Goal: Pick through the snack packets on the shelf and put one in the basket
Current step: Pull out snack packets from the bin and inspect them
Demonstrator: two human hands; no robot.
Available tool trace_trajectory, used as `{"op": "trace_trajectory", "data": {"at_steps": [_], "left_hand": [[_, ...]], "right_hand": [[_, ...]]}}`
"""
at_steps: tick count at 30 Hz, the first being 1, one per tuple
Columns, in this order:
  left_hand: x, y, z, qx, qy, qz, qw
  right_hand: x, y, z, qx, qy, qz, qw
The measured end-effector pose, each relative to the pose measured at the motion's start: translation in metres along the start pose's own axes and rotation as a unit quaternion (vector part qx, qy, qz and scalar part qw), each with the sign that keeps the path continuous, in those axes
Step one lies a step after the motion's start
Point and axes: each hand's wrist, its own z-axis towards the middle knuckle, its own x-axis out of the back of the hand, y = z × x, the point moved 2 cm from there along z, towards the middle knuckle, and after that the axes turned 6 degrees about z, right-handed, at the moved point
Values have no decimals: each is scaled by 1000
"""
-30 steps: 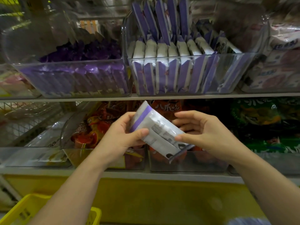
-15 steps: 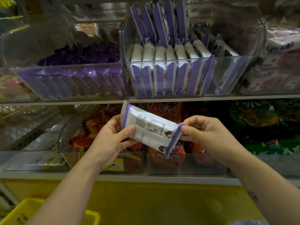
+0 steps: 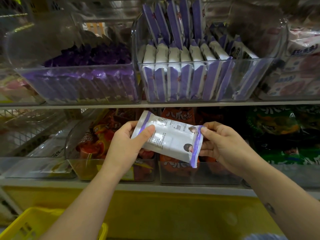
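We're holding white-purple snack packet (image 3: 170,141) in mid-air before shelf (image 3: 69,106), label side up. Fingers (image 3: 147,131) of left hand (image 3: 124,148) wrapping left end, fingers (image 3: 205,130) of right hand (image 3: 225,146) pinching right seal. Judging pick done; dropping into yellow basket (image 3: 15,224), bottom left, not yet done.

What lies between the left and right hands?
Head view: the white snack packet with purple ends spans the gap; the left hand grips its left end, the right hand pinches its right seal.
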Motion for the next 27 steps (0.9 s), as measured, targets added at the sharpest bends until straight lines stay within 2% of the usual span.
{"op": "trace_trajectory", "data": {"at_steps": [3, 8, 11, 14, 17, 20, 23, 27], "left_hand": [[2, -3, 2, 15, -37, -27, 999], [0, -6, 4, 25, -124, -103, 987], [-9, -1, 1, 3, -112, -113, 987], [-18, 5, -1, -15, -17, -93, 995], [-26, 9, -9, -19, 45, 13, 999], [-38, 11, -17, -3, -5, 79, 997], [-51, 10, -23, 48, -93, 35, 994], [-54, 8, -25, 63, -108, -26, 992]], "right_hand": [[3, -4, 1, -26, -36, 13, 999], [-4, 1, -6, -148, -212, 15, 966], [-9, 3, -9, -147, -248, 35, 957], [-12, 1, -10, -118, -227, 50, 966], [-14, 0, -10, -74, -191, 29, 978], [-16, 0, -10, -26, -152, 12, 988], [-18, 2, -10, -1, -128, 2, 992], [-19, 4, -10, 18, -123, -26, 992]]}}
